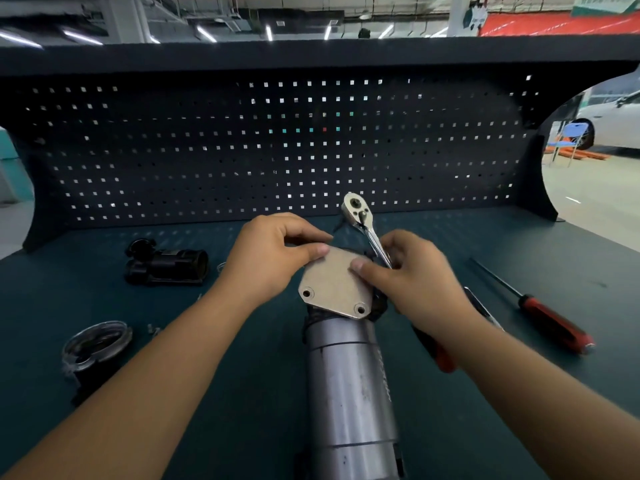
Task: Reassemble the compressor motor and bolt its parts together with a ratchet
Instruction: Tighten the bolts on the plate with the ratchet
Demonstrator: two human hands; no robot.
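Head view: left hand (270, 258) pinches plate (332, 289) atop motor (349, 375); right hand (415, 282) (holding ratchet (356, 209) too) presses it.
Risk: ratchet bumps plate crooked.

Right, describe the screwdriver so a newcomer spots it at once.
On the green bench, look right of the silver motor cylinder and the right hand. The screwdriver lies there diagonally, untouched; unlike the chrome ratchet, its shaft is thin and black.

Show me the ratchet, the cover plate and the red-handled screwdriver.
ratchet (371, 236), head view, on its chrome shank below the head
cover plate (334, 289), head view, middle of its flat face
red-handled screwdriver (550, 322), head view, on the handle
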